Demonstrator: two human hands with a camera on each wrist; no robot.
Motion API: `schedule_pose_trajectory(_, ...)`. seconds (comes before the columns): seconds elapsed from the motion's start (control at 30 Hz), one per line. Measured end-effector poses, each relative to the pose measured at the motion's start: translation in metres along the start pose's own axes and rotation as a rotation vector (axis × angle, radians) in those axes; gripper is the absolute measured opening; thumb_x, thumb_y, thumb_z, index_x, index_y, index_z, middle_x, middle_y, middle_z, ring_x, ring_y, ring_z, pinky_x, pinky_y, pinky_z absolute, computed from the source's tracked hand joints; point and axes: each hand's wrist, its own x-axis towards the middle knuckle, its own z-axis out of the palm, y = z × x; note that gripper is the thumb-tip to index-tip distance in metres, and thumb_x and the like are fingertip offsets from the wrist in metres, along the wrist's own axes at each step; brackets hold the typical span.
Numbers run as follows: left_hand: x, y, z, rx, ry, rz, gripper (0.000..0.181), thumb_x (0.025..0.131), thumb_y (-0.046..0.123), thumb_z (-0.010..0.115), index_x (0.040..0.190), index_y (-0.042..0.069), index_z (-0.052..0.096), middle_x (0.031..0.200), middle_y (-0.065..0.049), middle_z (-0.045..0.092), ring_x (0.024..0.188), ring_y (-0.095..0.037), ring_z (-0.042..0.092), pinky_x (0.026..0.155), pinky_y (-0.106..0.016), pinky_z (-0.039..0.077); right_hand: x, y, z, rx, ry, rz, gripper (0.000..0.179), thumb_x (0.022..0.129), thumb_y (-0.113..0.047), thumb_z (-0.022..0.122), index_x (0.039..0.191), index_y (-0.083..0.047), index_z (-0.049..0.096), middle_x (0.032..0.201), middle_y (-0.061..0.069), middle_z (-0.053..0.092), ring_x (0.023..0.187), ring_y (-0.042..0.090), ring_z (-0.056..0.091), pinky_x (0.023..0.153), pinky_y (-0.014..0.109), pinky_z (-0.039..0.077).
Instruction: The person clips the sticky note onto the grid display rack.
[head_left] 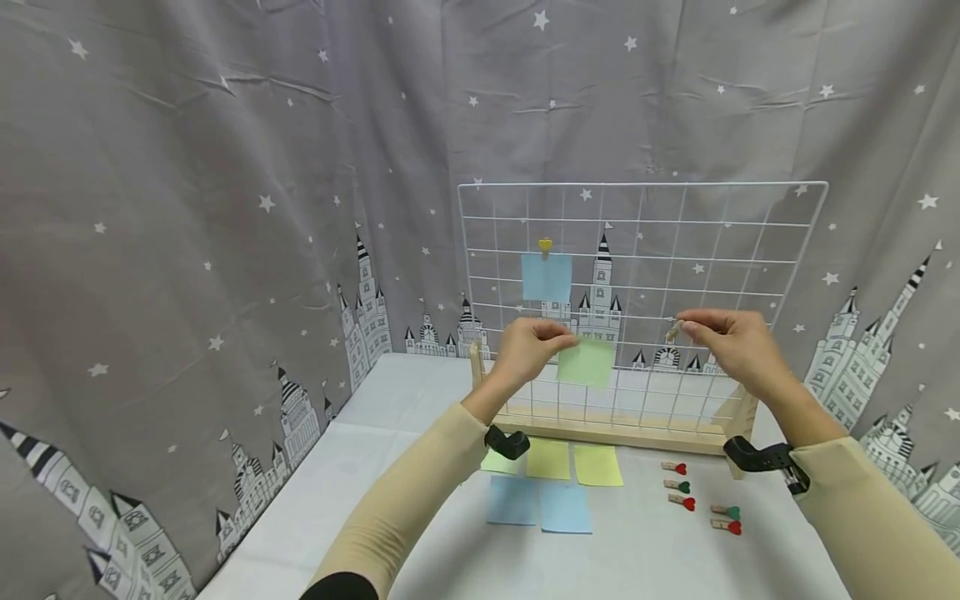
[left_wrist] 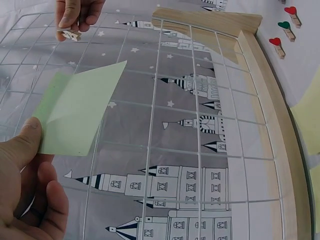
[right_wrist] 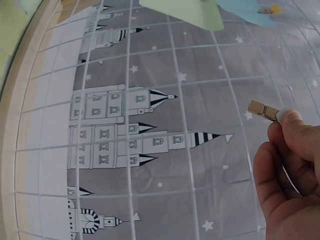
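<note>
In the head view my left hand (head_left: 527,350) pinches a green sticky note (head_left: 587,363) by its upper left edge, in front of the white wire grid (head_left: 641,257). The left wrist view shows the note (left_wrist: 82,110) bent along the side under the thumb. To the right, my right hand (head_left: 731,342) pinches a small wooden clothespin (right_wrist: 263,110) between thumb and fingertips, its wooden end pointing away from the hand. A blue sticky note (head_left: 547,278) hangs higher on the grid, held by a clothespin with a yellow heart (head_left: 545,245).
The grid stands in a wooden base (head_left: 615,427) on a white table (head_left: 420,392). Before it lie yellow notes (head_left: 548,459), blue notes (head_left: 566,507) and a green note (head_left: 501,462). Several clothespins with red and green hearts (head_left: 726,526) lie at the right. A grey curtain hangs behind.
</note>
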Motion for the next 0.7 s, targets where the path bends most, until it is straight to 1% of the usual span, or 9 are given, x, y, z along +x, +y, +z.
schedule_pose_trajectory(0.07,0.002,0.002,0.001,-0.001,0.014,0.006,0.015,0.09,0.038,0.08,0.096,0.024,0.083,0.097,0.008,0.079,0.084,-0.007,0.069,0.069,-0.026,0.056,0.001,-0.003,-0.002,-0.003,0.005,-0.001,0.042,0.107,-0.038,0.054,0.132,-0.007,0.068,0.131,0.02,0.07,0.106,0.012,0.063,0.089,0.034,0.053)
schedule_pose_trajectory(0.13,0.003,0.005,0.003,-0.004,0.028,0.007,0.016,0.09,0.038,0.08,0.096,0.023,0.083,0.097,0.008,0.079,0.083,-0.006,0.069,0.068,-0.026,0.056,0.001,-0.005,-0.004,-0.006,0.008,-0.001,0.042,0.107,-0.039,0.055,0.132,-0.008,0.069,0.131,0.019,0.07,0.106,0.012,0.063,0.084,0.027,0.052)
schedule_pose_trajectory(0.2,0.004,0.008,0.003,-0.006,0.041,0.011,0.016,0.09,0.037,0.08,0.096,0.023,0.083,0.095,0.007,0.079,0.082,-0.007,0.069,0.067,-0.026,0.055,0.001,-0.008,-0.005,-0.01,0.006,0.003,0.043,0.106,-0.041,0.056,0.132,-0.009,0.069,0.132,0.018,0.07,0.108,0.012,0.061,0.08,0.021,0.048)
schedule_pose_trajectory(0.3,0.004,0.014,0.004,-0.01,0.049,0.018,0.016,0.09,0.036,0.08,0.095,0.021,0.082,0.091,0.007,0.078,0.08,-0.007,0.068,0.067,-0.025,0.054,0.002,-0.012,-0.006,0.007,0.005,0.004,0.043,0.106,-0.041,0.057,0.132,-0.008,0.069,0.132,0.019,0.069,0.105,0.011,0.061,0.074,0.021,0.047)
schedule_pose_trajectory(0.33,0.004,0.016,0.004,-0.012,0.049,0.025,0.016,0.09,0.035,0.08,0.094,0.021,0.082,0.09,0.007,0.078,0.079,-0.008,0.068,0.066,-0.025,0.054,0.002,-0.013,-0.007,0.015,0.008,0.003,0.043,0.106,-0.039,0.057,0.132,-0.008,0.069,0.132,0.019,0.069,0.102,0.008,0.061,0.071,0.021,0.048)
schedule_pose_trajectory(0.43,0.006,0.021,0.005,-0.017,0.049,0.046,0.016,0.091,0.035,0.079,0.094,0.02,0.082,0.088,0.007,0.077,0.078,-0.009,0.067,0.066,-0.025,0.053,0.004,-0.018,-0.009,0.035,0.029,-0.012,0.039,0.106,-0.036,0.059,0.13,-0.007,0.07,0.128,0.02,0.07,0.094,-0.003,0.06,0.068,0.019,0.049)
schedule_pose_trajectory(0.5,0.008,0.024,0.005,-0.018,0.05,0.064,0.016,0.091,0.035,0.079,0.093,0.02,0.082,0.088,0.007,0.077,0.078,-0.009,0.066,0.066,-0.025,0.052,0.005,-0.021,-0.009,0.046,0.041,-0.023,0.039,0.105,-0.036,0.06,0.128,-0.007,0.071,0.126,0.018,0.072,0.09,-0.007,0.06,0.07,0.018,0.05)
schedule_pose_trajectory(0.57,0.01,0.026,0.006,-0.017,0.053,0.077,0.016,0.091,0.036,0.079,0.093,0.021,0.082,0.088,0.008,0.077,0.079,-0.007,0.066,0.066,-0.025,0.053,0.006,-0.024,-0.009,0.056,0.048,-0.026,0.039,0.104,-0.036,0.062,0.128,-0.007,0.072,0.123,0.015,0.074,0.09,-0.008,0.06,0.076,0.017,0.051)
schedule_pose_trajectory(0.7,0.012,0.027,0.006,-0.016,0.054,0.093,0.015,0.09,0.036,0.079,0.092,0.021,0.082,0.088,0.009,0.077,0.079,-0.006,0.068,0.068,-0.025,0.054,0.007,-0.03,-0.008,0.067,0.048,-0.015,0.04,0.103,-0.038,0.063,0.127,-0.008,0.073,0.12,0.011,0.076,0.091,-0.007,0.061,0.085,0.025,0.051)
